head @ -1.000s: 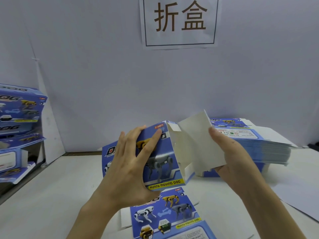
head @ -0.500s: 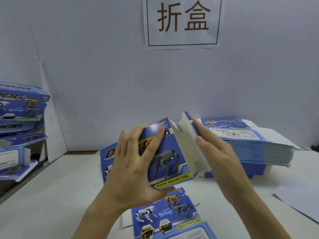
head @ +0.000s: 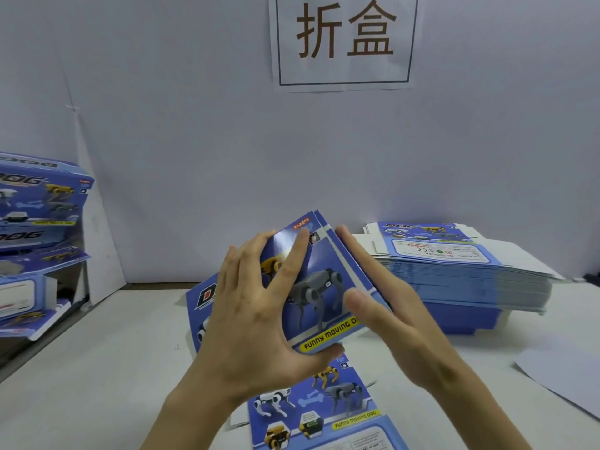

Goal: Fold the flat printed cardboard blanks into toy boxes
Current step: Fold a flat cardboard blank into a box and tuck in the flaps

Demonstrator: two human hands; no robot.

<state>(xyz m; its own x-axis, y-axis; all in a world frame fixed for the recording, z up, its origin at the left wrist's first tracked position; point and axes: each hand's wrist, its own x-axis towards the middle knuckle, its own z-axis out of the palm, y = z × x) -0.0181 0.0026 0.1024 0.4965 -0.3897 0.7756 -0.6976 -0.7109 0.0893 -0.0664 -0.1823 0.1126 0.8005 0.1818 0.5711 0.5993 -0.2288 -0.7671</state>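
flat blank (head: 324,414): nearest, flat on tabletop (head: 97,368).
box (head: 321,287): half-formed, held above the blank, long axis left-right.
left hand (head: 253,319): grip clasps box, thumb under its lower edge.
right hand (head: 399,319): grip released, straight fingers pressing end flap (head: 342,254) at the box's right end.
stack of blanks (head: 454,274): far right.

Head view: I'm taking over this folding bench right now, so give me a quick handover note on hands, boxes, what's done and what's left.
Left hand grips the half-folded box, fingers across its printed front, thumb under the lower edge.
Right hand presses the end flap against the box with straight fingers.
Flat blanks: a tall stack at right and one blank on the table below the hands.
Done: folded boxes piled at left.
Left: finish closing this box (its far end is hidden), then work through the stack.
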